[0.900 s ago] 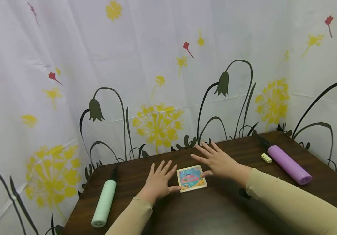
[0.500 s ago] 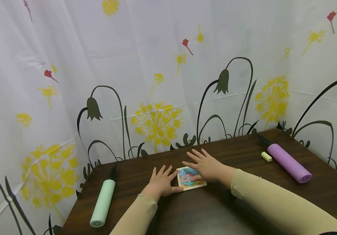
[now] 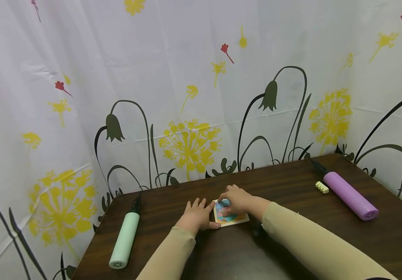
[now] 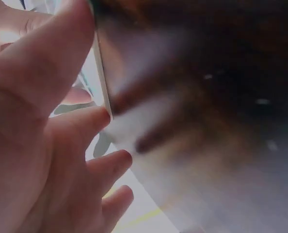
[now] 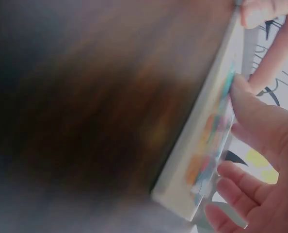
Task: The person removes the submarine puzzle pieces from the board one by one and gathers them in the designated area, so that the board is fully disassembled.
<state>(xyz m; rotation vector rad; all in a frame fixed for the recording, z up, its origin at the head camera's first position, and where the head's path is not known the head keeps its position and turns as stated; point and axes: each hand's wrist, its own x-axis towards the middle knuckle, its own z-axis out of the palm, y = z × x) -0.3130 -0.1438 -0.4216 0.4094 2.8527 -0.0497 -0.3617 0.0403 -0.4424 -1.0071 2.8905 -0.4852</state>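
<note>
A small square picture board point(image 3: 236, 222) with a pale wooden rim and a colourful blue and pink picture lies on the dark table. Beside its left edge, my left hand point(image 3: 194, 217) rests with fingers spread, thumb at the near left corner. The left wrist view shows the fingers along the board's edge point(image 4: 101, 80). My right hand point(image 3: 240, 201) reaches over the board from the right, fingers bent loosely and covering part of the picture. Its thumb point(image 5: 243, 94) touches the picture surface in the right wrist view.
A mint green hand pump point(image 3: 125, 241) lies at the table's left side. To the far right are a purple hand pump point(image 3: 350, 195) and a small pale yellow studded block point(image 3: 322, 187). A white flower-printed curtain point(image 3: 186, 58) hangs behind the dark wooden table point(image 3: 285, 179).
My right hand has moved left and over the board, its spread fingers now bending down to the picture. The left hand has shifted slightly along the left edge.
</note>
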